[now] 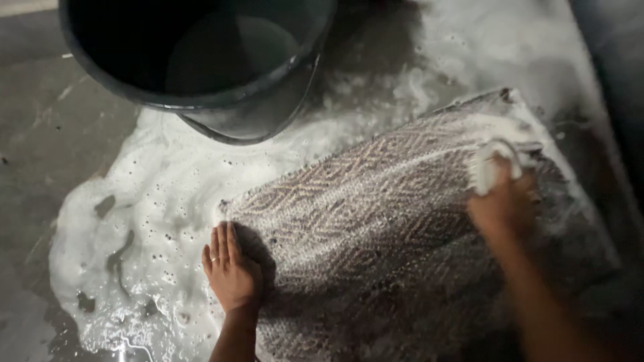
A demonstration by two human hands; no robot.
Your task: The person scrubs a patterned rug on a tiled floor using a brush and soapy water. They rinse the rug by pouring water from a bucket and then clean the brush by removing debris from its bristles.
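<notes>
Grey concrete floor [40, 134] fills the far left of your view, dry there and wet further in. Next comes a wide patch of white soapy foam [161, 201], spread over the floor and running up under a large black round plastic bucket [201, 60] that stands at the top, well beyond your fingertips.

Your left hand [231, 268] lies flat, palm down, fingers [221, 245] straight, together and released, gripping nothing. They point away from you towards the foam and the bucket. The hand presses on the near left edge of a woven mat with a brown and pale diamond pattern [376, 221]; the mat's left corner lies just past your fingertips, and the foam begins right beside your little finger. The rest of the mat stretches off to the right of that hand, lying at an angle across the wet floor, its far corner raised towards the upper right and coated in suds.

Further right, your right hand [500, 201] rests on top of the mat near that far end. Its fingers are clenched around a small white scrubbing brush or pad [493, 164], which sticks out beyond the knuckles and touches the sudsy weave; motion blur keeps you from seeing exactly what kind of scrubber it is. The mat lies directly under these fingers and carries on to their right, ending at a dark, shadowed strip of floor.
</notes>
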